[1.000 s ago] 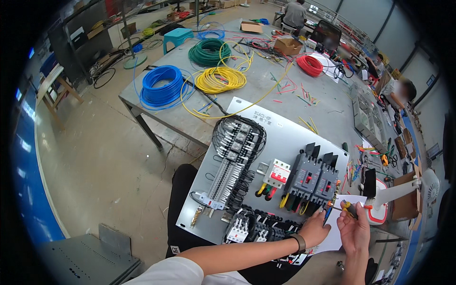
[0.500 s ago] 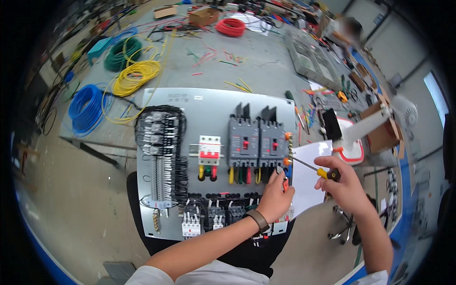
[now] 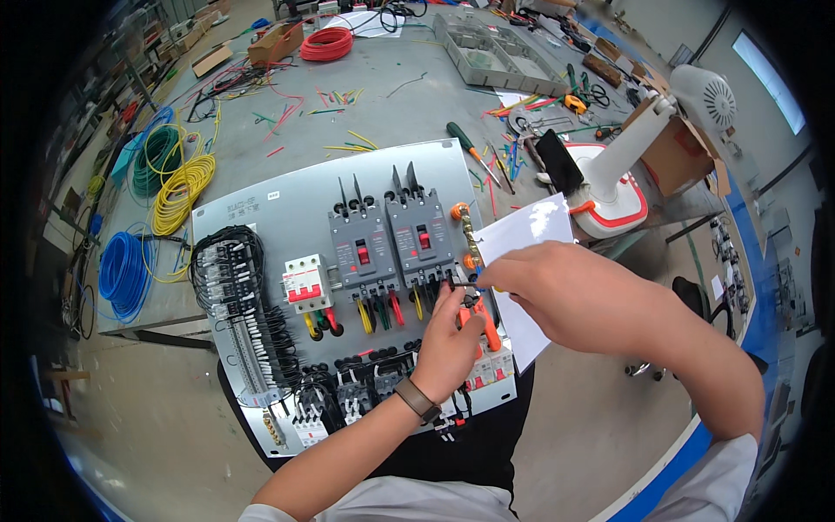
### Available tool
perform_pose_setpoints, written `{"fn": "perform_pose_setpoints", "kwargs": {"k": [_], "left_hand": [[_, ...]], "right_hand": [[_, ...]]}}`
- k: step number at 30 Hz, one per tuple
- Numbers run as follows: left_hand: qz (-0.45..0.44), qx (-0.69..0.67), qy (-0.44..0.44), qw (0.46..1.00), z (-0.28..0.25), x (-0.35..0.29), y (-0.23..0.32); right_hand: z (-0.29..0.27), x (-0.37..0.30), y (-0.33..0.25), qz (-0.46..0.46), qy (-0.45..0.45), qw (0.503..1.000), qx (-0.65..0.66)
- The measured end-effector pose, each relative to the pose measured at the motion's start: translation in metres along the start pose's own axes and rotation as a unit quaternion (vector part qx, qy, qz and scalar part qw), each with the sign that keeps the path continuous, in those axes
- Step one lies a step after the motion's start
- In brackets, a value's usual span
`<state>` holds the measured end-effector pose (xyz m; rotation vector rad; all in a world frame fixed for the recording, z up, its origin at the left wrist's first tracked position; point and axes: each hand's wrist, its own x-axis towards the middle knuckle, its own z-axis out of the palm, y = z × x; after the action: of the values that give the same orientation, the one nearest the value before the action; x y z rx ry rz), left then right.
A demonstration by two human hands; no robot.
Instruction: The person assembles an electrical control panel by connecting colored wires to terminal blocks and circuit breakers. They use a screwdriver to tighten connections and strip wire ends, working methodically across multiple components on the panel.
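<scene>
A metal mounting panel (image 3: 252, 196) carries two grey moulded-case breakers (image 3: 364, 248) side by side. My left hand (image 3: 446, 348) is at the lower terminals of the right-hand breaker, fingers pinched together; whatever they hold is hidden. In my right hand (image 3: 561, 291) is a screwdriver (image 3: 481, 283), mostly covered by the fingers. Its shaft points left, the tip close to my left fingertips at that breaker's lower corner. Orange-handled pliers (image 3: 490, 329) are beside my left thumb. Yellow, green and red wires (image 3: 396, 307) come out below the breakers.
Left of the breakers are a small white-and-red breaker (image 3: 304, 283) and a terminal strip with black wires (image 3: 248, 317). Paper (image 3: 531, 230) lies under the panel's right side. Beyond are a white fan (image 3: 622, 170), a phone (image 3: 557, 162), a green-handled screwdriver (image 3: 470, 143) and wire coils (image 3: 184, 184).
My right hand has brought the screwdriver left, to the breaker's lower terminals beside my left fingers. The view has turned, so the panel appears tilted and farther left.
</scene>
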<state>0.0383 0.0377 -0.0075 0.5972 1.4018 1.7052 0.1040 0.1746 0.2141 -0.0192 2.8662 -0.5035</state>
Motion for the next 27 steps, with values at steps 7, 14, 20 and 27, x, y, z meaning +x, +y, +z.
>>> {"fn": "perform_pose_setpoints", "kwargs": {"k": [7,14,20,27], "left_hand": [[-0.008,-0.056,-0.034,0.998,0.001,0.0,0.007],[-0.015,-0.028,-0.021,0.999,0.002,0.003,-0.001],[0.054,0.115,0.028,0.991,-0.001,-0.003,0.012],[0.068,0.085,0.084,0.991,0.011,-0.005,0.001]], "right_hand": [[0.009,0.015,0.007,-0.058,-0.008,0.99,-0.128],[0.005,0.029,0.011,-0.118,-0.042,0.959,-0.256],[-0.003,0.042,0.007,-0.218,-0.028,0.929,-0.299],[-0.004,0.058,-0.002,-0.198,-0.096,0.948,-0.231]]}}
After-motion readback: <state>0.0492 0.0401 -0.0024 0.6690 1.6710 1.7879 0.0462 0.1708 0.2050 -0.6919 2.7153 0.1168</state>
